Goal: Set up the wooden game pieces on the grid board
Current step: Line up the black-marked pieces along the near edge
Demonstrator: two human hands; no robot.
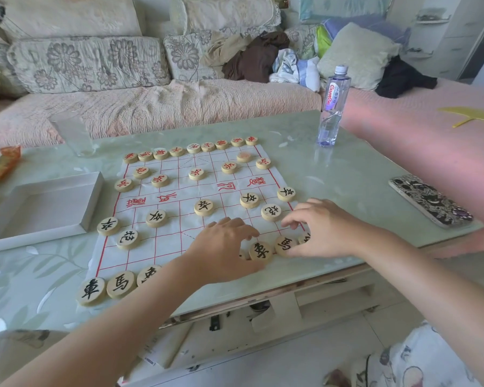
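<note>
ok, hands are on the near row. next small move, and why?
Probably the right hand settles the half-hidden end piece onto the board's near right corner, next to the horse piece. The left-end pieces are already down; the left hand covers the middle.

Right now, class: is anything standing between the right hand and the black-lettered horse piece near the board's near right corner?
Nothing visible does. The right hand is right beside the horse piece, fingers curved toward it. The neighbouring piece sits to one side, by the left hand.

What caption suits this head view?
Left hand and right hand align black-lettered pieces along the near edge of the grid board.
</note>
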